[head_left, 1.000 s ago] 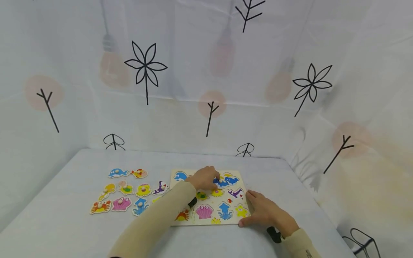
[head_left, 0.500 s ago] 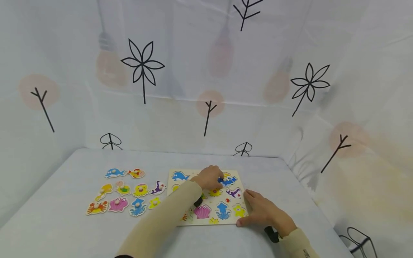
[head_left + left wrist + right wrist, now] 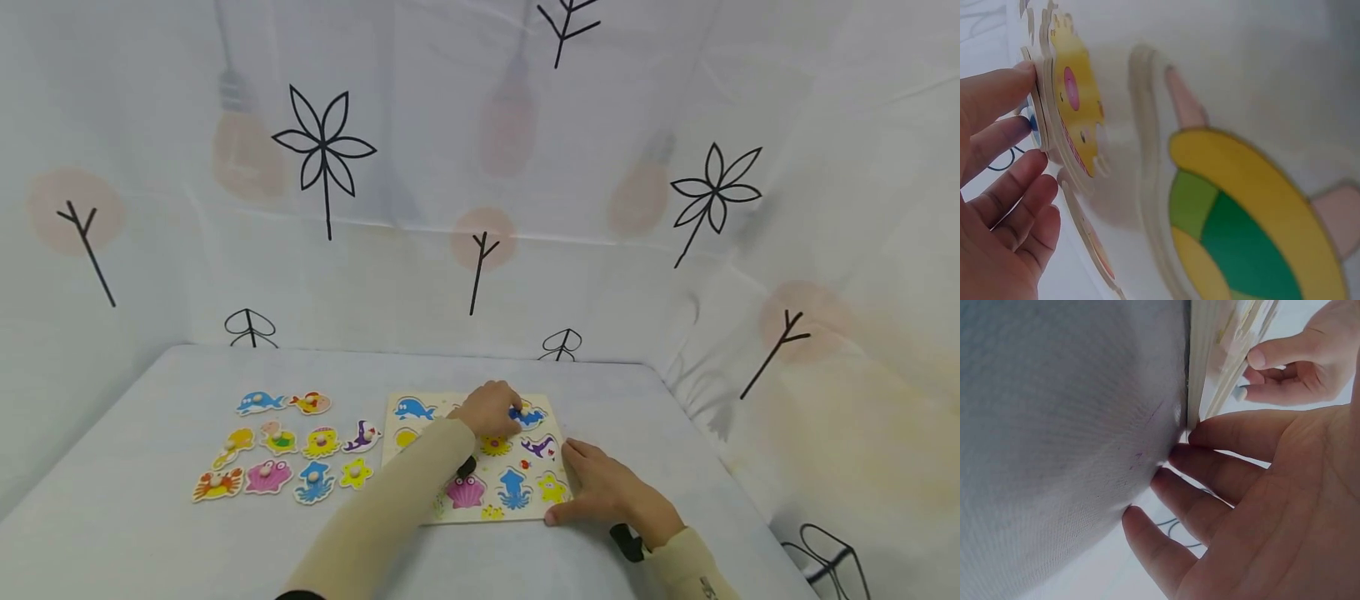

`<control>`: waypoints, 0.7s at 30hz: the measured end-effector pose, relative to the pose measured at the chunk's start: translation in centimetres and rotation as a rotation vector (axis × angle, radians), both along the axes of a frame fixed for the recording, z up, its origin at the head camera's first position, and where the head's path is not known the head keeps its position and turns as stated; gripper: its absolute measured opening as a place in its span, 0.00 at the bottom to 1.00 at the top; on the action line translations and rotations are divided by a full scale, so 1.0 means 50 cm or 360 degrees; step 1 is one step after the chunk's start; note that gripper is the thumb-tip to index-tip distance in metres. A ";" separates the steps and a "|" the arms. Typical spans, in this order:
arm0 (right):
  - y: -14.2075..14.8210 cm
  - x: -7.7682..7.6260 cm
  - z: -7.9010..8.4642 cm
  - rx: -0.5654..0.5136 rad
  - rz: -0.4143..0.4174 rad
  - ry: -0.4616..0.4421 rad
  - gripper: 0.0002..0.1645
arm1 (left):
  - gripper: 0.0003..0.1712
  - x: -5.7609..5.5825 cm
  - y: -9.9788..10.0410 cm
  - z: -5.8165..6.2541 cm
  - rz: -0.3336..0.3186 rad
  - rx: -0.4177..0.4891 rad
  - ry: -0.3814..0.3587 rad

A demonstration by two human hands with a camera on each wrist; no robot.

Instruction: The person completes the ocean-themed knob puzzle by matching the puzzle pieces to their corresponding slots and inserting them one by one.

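Observation:
My left hand reaches across a cream wooden puzzle board and pinches a blue sea-animal puzzle piece at the board's upper right. Its fingers hide part of the piece, so I cannot tell whether it lies flush in its recess. In the left wrist view the thumb and fingertips meet at the piece, beyond the yellow octopus picture. My right hand rests at the board's right edge, thumb by the near corner. Its extended fingers touch the edge and the white cloth in the right wrist view.
Several knobbed sea-animal pieces lie left of the board, among them a crab, a pink shell, a blue squid and a yellow starfish. White patterned cloth rises behind the table. The left sleeve covers the board's near left corner.
My left hand has shifted slightly right over the board, bringing the blue piece over the matching blue picture. My right hand stays at the board's edge. The whole head view has drifted a little.

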State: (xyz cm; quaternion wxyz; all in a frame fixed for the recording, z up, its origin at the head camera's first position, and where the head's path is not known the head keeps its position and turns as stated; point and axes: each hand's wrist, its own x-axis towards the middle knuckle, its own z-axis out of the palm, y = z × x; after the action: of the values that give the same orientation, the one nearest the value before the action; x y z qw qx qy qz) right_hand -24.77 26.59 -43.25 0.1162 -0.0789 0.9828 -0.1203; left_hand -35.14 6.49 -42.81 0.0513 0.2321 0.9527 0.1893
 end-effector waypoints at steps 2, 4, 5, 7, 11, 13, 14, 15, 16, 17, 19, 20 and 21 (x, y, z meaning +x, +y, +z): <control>0.000 0.001 0.001 0.0006 -0.0003 -0.0001 0.77 | 0.24 -0.001 0.003 0.000 -0.0004 -0.0003 0.0022; 0.000 0.001 0.003 0.0007 -0.0006 -0.0005 0.76 | 0.24 -0.002 0.007 0.001 -0.0005 -0.0010 0.0039; 0.000 0.001 0.004 0.0008 -0.0006 -0.0007 0.76 | 0.24 -0.003 0.009 0.001 -0.0001 -0.0014 0.0044; -0.001 0.002 0.004 0.0010 -0.0006 -0.0010 0.76 | 0.24 -0.003 0.011 0.000 0.0004 -0.0024 0.0056; -0.001 0.001 0.003 0.0016 0.0017 -0.0001 0.76 | 0.23 -0.003 0.015 0.000 0.0014 -0.0049 0.0076; 0.000 0.000 0.002 0.0017 0.0030 0.0005 0.76 | 0.23 -0.002 0.018 0.001 0.0022 -0.0057 0.0074; 0.000 -0.001 0.001 0.0017 0.0034 0.0008 0.76 | 0.23 -0.001 0.019 0.003 0.0028 -0.0060 0.0069; 0.001 -0.001 0.001 0.0017 0.0033 0.0009 0.76 | 0.23 0.000 0.020 0.003 0.0034 -0.0065 0.0067; 0.001 -0.001 0.000 0.0018 0.0033 0.0011 0.76 | 0.23 0.001 0.021 0.005 0.0037 -0.0066 0.0063; 0.001 -0.002 0.000 0.0021 0.0032 0.0014 0.76 | 0.23 0.002 0.022 0.006 0.0044 -0.0065 0.0056; 0.002 -0.002 -0.001 0.0022 0.0026 0.0010 0.76 | 0.23 0.004 0.022 0.008 0.0048 -0.0065 0.0061; 0.002 -0.003 -0.002 0.0024 0.0028 0.0009 0.76 | 0.24 0.004 0.022 0.009 0.0051 -0.0072 0.0066; 0.002 -0.003 -0.002 0.0026 0.0028 0.0009 0.76 | 0.25 0.004 0.022 0.009 0.0050 -0.0073 0.0072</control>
State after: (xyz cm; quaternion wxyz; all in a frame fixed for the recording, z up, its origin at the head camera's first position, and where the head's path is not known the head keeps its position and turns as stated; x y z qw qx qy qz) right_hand -24.92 26.70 -43.35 0.1151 -0.0871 0.9833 -0.1110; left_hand -34.92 7.61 -42.35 0.0321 0.2199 0.9613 0.1627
